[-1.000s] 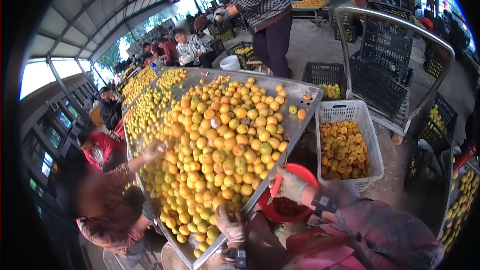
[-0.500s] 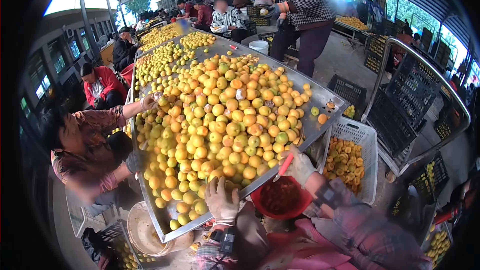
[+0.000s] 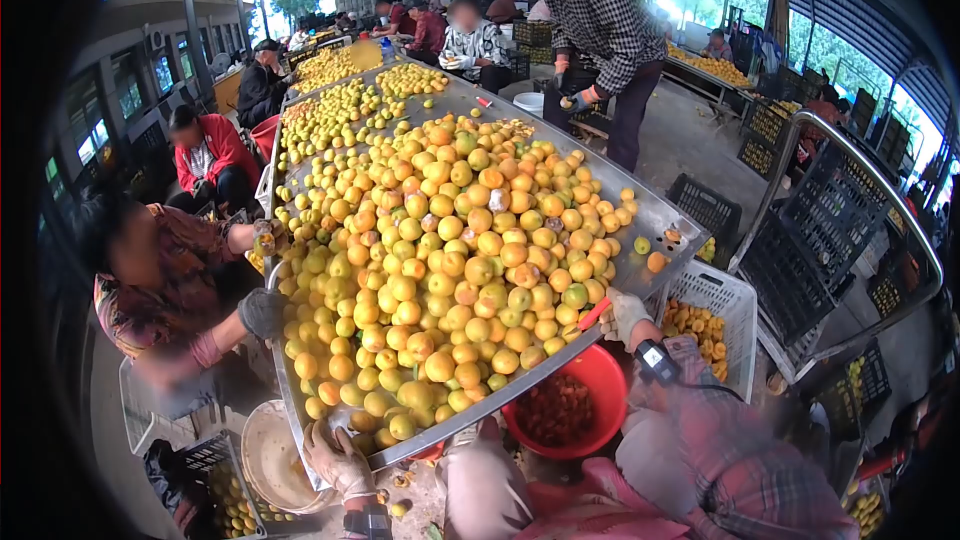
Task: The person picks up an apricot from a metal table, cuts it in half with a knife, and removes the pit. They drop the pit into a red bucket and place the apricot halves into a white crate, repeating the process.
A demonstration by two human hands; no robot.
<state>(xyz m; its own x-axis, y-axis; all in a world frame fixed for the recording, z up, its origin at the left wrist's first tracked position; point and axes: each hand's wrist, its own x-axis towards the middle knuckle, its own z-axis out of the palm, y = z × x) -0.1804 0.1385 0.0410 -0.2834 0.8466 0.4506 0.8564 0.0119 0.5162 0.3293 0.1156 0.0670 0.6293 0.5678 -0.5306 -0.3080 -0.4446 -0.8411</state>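
Note:
Yellow-orange apricots (image 3: 440,270) lie heaped on a sloping metal table (image 3: 640,185) in front of me. My left hand (image 3: 338,460), in a pale glove, rests at the table's near left corner with its fingers apart and no fruit in them. My right hand (image 3: 628,318), also gloved, is closed on a red-handled knife (image 3: 594,315) by the table's near right edge; I cannot clearly make out its blade. Below that hand stands a red basin (image 3: 612,390) with dark orange-brown pieces inside.
A white crate (image 3: 738,305) of halved apricots stands right of the basin. At left are a whitish bucket (image 3: 262,450) and a co-worker's gloved hand (image 3: 262,313) at the table edge. Black crates (image 3: 825,200) and a metal rail (image 3: 930,240) stand at right. Another person stands behind the table.
My left hand has moved from the near edge's middle down to the left corner. My right hand with the knife has shifted slightly right and up. The standing co-worker has bent forward.

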